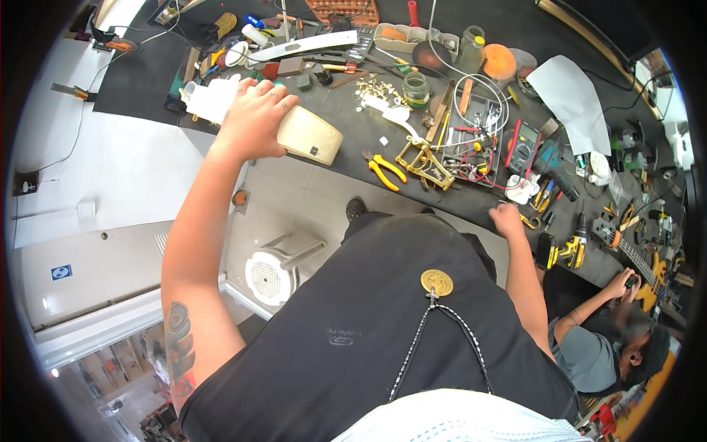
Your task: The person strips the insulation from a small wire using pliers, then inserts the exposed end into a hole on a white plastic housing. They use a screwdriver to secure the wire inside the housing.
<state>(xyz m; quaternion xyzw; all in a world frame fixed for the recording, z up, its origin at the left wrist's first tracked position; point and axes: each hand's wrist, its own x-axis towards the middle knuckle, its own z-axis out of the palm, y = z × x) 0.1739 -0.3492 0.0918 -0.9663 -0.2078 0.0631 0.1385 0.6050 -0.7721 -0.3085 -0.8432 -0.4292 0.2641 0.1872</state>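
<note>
My left hand [258,118] is wrapped round a cream plastic container [313,138], which lies tilted over the front edge of the bench at the left; its far end is whitish, and my fingers hide its middle. At the bench edge on the right, my right hand [507,219] is closed, with a thin bit showing at the fingertips that I cannot make out. Between the hands lie yellow-handled pliers [384,171] and a brass-coloured metal frame [426,163]. A red multimeter [523,146] stands beyond my right hand.
The dark bench [331,158] carries a glass jar [416,90], small brass parts [374,92], a grey tray [479,118] of tools and a yellow drill [573,247]. A white stool [271,277] stands on the floor. At the right sits another person [596,346] near a bass guitar [644,272].
</note>
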